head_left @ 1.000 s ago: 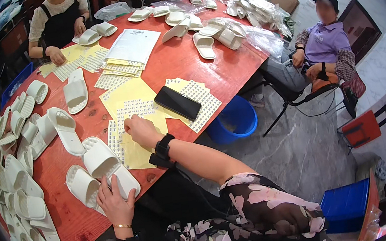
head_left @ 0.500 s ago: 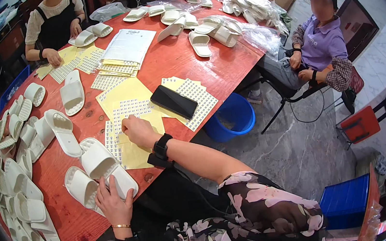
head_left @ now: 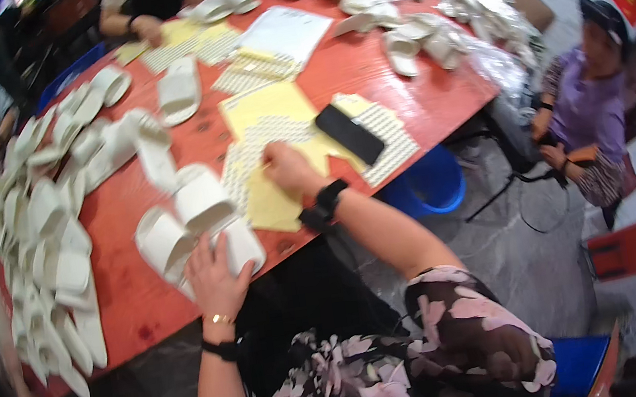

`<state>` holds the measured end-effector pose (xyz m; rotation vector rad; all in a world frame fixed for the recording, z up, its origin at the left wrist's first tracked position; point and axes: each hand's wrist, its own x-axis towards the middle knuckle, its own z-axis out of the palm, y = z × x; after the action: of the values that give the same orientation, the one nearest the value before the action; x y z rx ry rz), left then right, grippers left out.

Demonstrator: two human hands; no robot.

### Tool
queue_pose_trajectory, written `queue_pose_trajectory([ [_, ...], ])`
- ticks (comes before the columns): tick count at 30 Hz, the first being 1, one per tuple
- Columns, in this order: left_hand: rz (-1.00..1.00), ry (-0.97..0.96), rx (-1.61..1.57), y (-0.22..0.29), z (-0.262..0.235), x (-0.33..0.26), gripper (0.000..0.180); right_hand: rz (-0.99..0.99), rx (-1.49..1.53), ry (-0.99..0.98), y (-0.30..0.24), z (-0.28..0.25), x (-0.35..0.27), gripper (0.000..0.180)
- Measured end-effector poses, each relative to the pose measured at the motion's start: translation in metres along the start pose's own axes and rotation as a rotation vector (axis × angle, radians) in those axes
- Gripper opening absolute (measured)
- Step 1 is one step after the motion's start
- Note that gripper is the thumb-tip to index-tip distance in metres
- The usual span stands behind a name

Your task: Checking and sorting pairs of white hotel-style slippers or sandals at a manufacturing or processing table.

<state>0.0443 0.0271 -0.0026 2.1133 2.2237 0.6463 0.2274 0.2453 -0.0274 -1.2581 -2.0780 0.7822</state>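
The left hand [head_left: 218, 277] lies spread out on a white slipper [head_left: 204, 200] near the edge of the red worktop [head_left: 125, 308]. Another slipper [head_left: 163, 241] sits just beside it. The right hand [head_left: 290, 168] is curled over a yellow sheet [head_left: 271, 206]; I cannot tell if it pinches anything. A black phone [head_left: 350, 134] lies nearby.

this looks like a small workshop. heaped white open-toed slippers [head_left: 46, 208], yellow paper label sheets [head_left: 266, 109] and clear plastic bags [head_left: 482, 12] share a red wooden table [head_left: 121, 260], with several people [head_left: 590, 98] around it.
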Motion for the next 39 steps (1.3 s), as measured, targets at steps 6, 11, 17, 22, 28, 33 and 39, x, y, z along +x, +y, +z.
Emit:
queue_pose_trajectory([
  [6, -0.001, 0.016, -0.017, -0.003, -0.002, -0.002, 0.067, 0.018, 0.078, -0.01, -0.005, -0.009, 0.001, 0.013],
  [11, 0.022, 0.035, -0.001, -0.006, -0.004, -0.004, 0.068, 0.059, 0.206, -0.013, -0.011, -0.012, 0.0, 0.012],
  [17, 0.003, 0.041, -0.034, -0.005, -0.002, -0.001, 0.075, -0.08, 0.2, -0.095, -0.045, -0.004, -0.028, 0.01],
  [22, -0.007, 0.044, -0.034, -0.007, 0.001, -0.002, 0.076, -0.069, 0.216, -0.342, -0.087, 0.02, -0.054, 0.013],
  [28, -0.013, 0.043, -0.05, -0.006, -0.001, -0.002, 0.075, -0.117, 0.059, -0.355, -0.093, 0.044, -0.057, 0.014],
  [33, -0.016, 0.039, -0.051, -0.005, -0.002, -0.003, 0.074, -0.095, -0.002, -0.326, -0.095, 0.048, -0.06, 0.015],
  [39, -0.012, 0.041, -0.045, -0.005, 0.0, -0.004, 0.075, -0.099, -0.059, -0.305, -0.1, 0.05, -0.062, 0.015],
])
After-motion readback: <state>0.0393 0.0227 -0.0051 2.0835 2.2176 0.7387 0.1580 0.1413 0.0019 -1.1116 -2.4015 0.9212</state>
